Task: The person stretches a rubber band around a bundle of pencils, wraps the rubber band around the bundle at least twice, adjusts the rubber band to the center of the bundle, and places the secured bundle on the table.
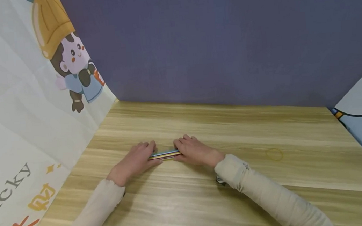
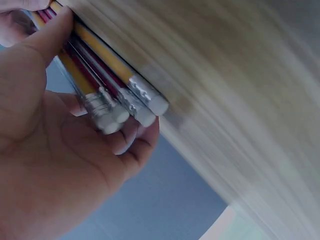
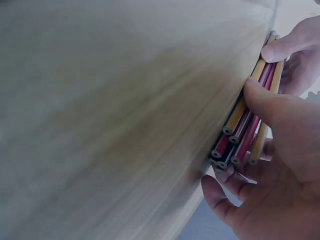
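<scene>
Bundle of slim striped pencils (image 1: pixel 165 155) in yellow, red and black, lying roughly left to right just left of centre over the light brown wood-grain tabletop (image 1: pixel 187 203); whether it touches the wood, cannot tell. One end carries white erasers (image 2: pixel 158 106) in silvery metal collars (image 2: pixel 142 90); these project past the left hand (image 1: pixel 139 159). Opposite end is flat and unsharpened, the cut faces slightly staggered, seen under the palm of the right hand (image 1: pixel 194 151).

Both hands hold the bundle, one near each end, with a short stretch of barrels exposed between them. Left hand: thumb laid over the pencils on the near side, fingers bent round the far side. Right hand: same grip mirrored, thumb pressed along the barrels, fingers behind. Neither is spread wide; each is closed to about the thickness of the bundle.

Thin yellow ring-shaped band (image 1: pixel 274 149) lies flat on the tabletop, well to the right of the bundle (faint against the grain, easily missed).

Surroundings: upright dark blue-violet panel (image 1: pixel 214 47) along the far edge; white printed cloth (image 1: pixel 12 96) at left, bearing a cartoon figure in a yellow hat; cream long sleeves (image 1: pixel 268 189) on both arms.
</scene>
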`<state>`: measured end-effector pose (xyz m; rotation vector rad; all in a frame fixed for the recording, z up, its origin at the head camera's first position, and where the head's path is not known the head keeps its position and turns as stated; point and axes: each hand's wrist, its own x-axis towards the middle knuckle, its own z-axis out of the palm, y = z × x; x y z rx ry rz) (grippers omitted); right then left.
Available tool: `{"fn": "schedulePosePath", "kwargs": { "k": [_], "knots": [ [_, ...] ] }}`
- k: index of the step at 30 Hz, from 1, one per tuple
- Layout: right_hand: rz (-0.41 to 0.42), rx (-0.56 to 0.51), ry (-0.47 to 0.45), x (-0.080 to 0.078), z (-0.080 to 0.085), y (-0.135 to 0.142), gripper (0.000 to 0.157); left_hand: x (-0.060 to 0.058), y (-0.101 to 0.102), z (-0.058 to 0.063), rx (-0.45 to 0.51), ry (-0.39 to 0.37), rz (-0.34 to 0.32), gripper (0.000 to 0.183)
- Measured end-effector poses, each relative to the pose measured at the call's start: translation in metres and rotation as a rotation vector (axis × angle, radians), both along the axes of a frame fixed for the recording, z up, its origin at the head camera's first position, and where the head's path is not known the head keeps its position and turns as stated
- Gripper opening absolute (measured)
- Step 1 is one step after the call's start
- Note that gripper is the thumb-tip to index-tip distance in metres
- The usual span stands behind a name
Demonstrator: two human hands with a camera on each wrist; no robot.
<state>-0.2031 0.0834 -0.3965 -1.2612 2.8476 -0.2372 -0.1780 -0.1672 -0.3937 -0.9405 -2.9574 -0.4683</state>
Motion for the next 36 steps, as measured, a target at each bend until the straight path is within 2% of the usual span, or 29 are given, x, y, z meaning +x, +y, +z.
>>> {"fn": "schedulePosePath", "kwargs": {
  "k": [3,9,12,16,21,24,26,29,32,36],
  "knots": [
    [-0.003,0.024,-0.002,-0.001,0.0,0.0,0.03,0.0,0.002,0.001,-0.017,-0.033,-0.005,0.029],
    [-0.028,0.103,-0.017,0.002,0.0,-0.003,0.033,0.003,0.008,0.0,-0.042,-0.023,-0.021,0.024],
    [-0.031,0.147,0.004,0.007,0.002,-0.003,0.034,0.007,0.011,0.002,-0.038,-0.032,-0.036,0.023],
    [-0.011,0.191,0.041,0.014,0.006,-0.001,0.03,0.011,0.016,0.005,0.005,-0.048,-0.078,0.02],
    [0.03,0.174,0.073,0.019,0.01,0.002,0.018,0.014,0.02,0.007,0.025,-0.106,-0.125,0.016],
    [0.047,0.178,0.074,0.02,0.011,0.005,0.015,0.016,0.022,0.008,-0.001,-0.139,-0.158,0.014],
    [0.05,0.178,0.031,0.021,0.013,0.007,0.016,0.017,0.023,0.011,-0.002,-0.167,-0.188,0.015],
    [0.066,0.159,-0.084,0.022,0.023,0.012,0.015,0.018,0.022,0.017,0.054,-0.297,-0.229,0.014],
    [0.068,0.112,-0.269,0.023,0.039,0.017,0.013,0.02,0.021,0.024,0.153,-0.515,-0.254,0.015],
    [0.07,0.043,-0.445,0.026,0.058,0.027,0.01,0.022,0.024,0.029,0.274,-0.755,-0.278,0.02]
  ]
}}
